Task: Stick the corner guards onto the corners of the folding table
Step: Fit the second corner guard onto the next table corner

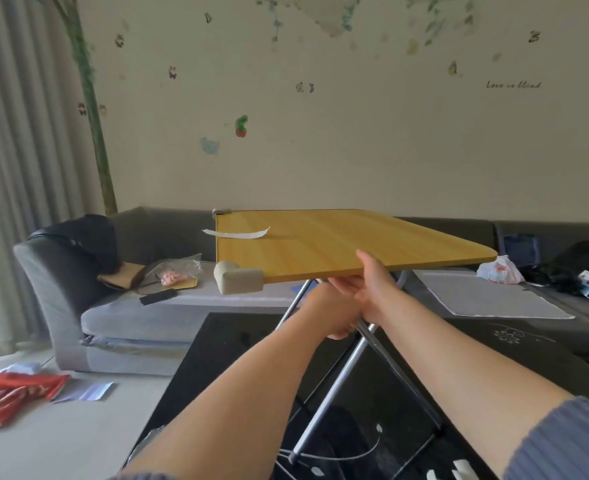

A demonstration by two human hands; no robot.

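Observation:
The folding table has a yellow wood-look top and crossed metal legs; it stands on a black glass coffee table. A beige corner guard sits on the near left corner, and another guard on the far left corner. The near right corner is bare. A white paper backing strip lies on the top near the left edge. My right hand grips the near edge, thumb on top. My left hand is under the top, closed around a metal leg.
A black glass coffee table lies under the folding table. A grey sofa behind holds bags, a black strip and a white mat. A red bag and papers lie on the floor at left.

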